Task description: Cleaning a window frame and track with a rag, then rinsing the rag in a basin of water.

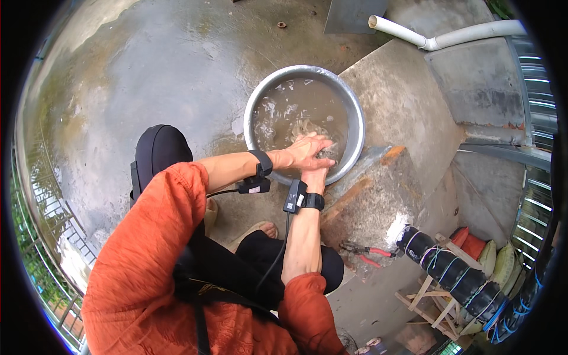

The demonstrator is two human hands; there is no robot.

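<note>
A round metal basin (251,104) of murky brown water stands on the concrete ground in front of me. My left hand (304,151) reaches over its near rim from the left. Between its thumb and fingers shows a bunched, wet, grey-brown piece, apparently cloth (329,153). More of this material lies half under water just beyond the fingers. My right hand (313,174) comes in from below, crossing under the left one. Its fingers are hidden by the left hand and the murky water, so their hold cannot be seen.
A concrete block (368,195) adjoins the basin's right side, with red-handled pliers (370,255) on its near end. Beyond them, a black-wrapped pipe (452,270) slants past a wooden frame (428,293). A white plastic pipe (399,32) juts in at the upper right.
</note>
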